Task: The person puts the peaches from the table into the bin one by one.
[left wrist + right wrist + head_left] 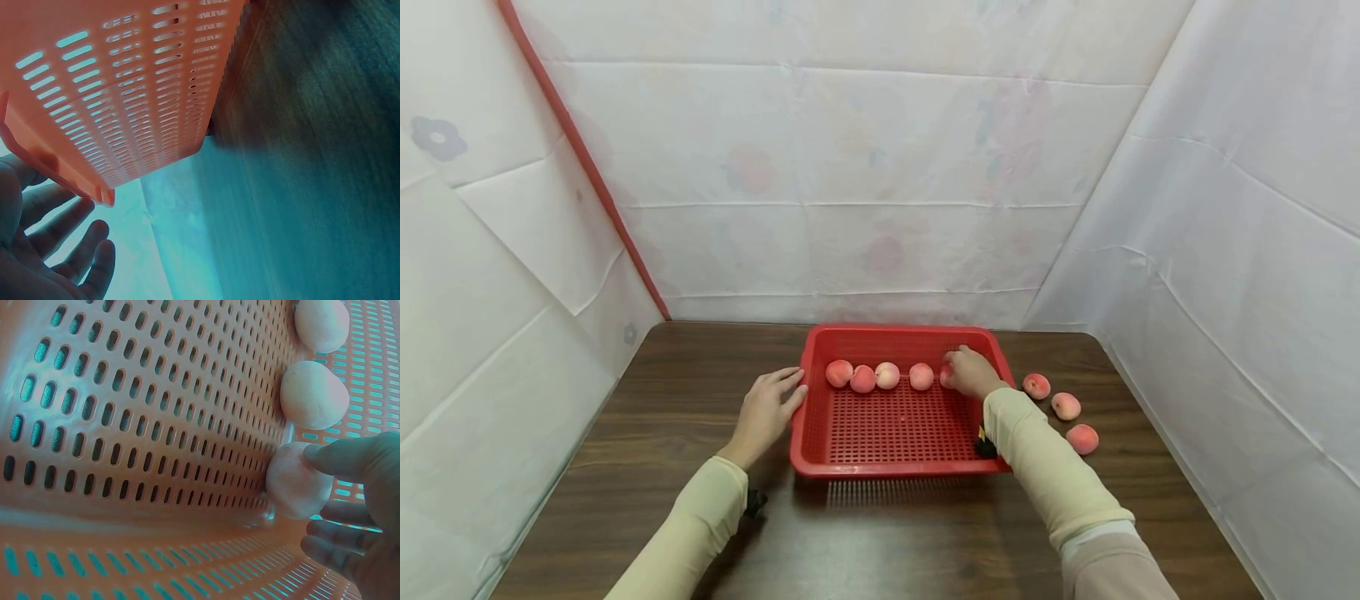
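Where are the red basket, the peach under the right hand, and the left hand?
red basket (895, 471): head view, near rim.
peach (297, 481): right wrist view, middle.
left hand (765, 411): head view, back.

A dark wooden worktop (895, 542) stands inside white sheet walls (865, 167). A red pole (580, 154) slants up the left wall, beside a faint flower print (439, 137).

Nothing readable anywhere here. No label, brand or number on the red basket (820, 454), none on the peaches (887, 375) inside it, none on the wooden surface (700, 367). Just faint flower prints on the white sheets (850, 167) behind, no lettering.
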`<action>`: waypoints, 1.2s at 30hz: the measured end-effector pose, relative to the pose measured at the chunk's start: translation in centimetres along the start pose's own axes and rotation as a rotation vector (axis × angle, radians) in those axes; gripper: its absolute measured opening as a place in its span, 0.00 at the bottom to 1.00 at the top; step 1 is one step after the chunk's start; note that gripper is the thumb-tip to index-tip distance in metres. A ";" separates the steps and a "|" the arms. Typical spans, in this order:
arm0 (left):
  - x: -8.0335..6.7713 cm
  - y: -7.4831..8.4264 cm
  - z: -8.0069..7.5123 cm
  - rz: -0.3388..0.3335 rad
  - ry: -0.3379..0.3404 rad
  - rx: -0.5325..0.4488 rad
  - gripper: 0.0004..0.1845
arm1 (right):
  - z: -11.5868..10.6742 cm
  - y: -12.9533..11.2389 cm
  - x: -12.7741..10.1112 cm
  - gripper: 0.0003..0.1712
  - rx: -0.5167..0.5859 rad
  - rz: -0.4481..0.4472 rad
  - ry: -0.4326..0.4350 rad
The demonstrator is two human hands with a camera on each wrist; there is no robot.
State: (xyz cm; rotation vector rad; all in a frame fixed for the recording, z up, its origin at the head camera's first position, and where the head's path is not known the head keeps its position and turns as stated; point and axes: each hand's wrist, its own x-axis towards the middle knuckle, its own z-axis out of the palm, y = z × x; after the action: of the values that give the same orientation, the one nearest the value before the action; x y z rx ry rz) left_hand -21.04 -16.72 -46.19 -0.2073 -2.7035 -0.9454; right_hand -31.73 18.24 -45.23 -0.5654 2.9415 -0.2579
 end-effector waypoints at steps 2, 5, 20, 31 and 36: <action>0.0 0.0 0.0 0.004 0.003 0.002 0.21 | -0.1 0.0 0.0 0.21 -0.001 -0.007 0.005; 0.0 0.0 -0.1 0.004 0.006 0.002 0.21 | -0.2 0.0 0.1 0.21 0.007 -0.014 0.006; 0.1 0.1 -0.4 0.007 0.002 -0.003 0.21 | -1.4 0.6 0.1 0.19 0.000 0.008 0.008; 0.0 0.0 -0.2 0.002 -0.004 -0.002 0.21 | -2.9 0.2 0.1 0.21 -0.023 -0.039 -0.017; 0.0 0.1 -0.2 0.010 0.002 -0.002 0.21 | -4.1 0.4 0.1 0.18 -0.050 -0.036 0.040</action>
State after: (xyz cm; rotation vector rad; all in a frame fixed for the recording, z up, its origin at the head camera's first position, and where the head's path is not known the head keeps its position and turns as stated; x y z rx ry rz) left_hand -21.01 -16.81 -45.99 -0.2198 -2.6969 -0.9456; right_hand -32.65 19.13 -41.30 -0.6279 2.9861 -0.2029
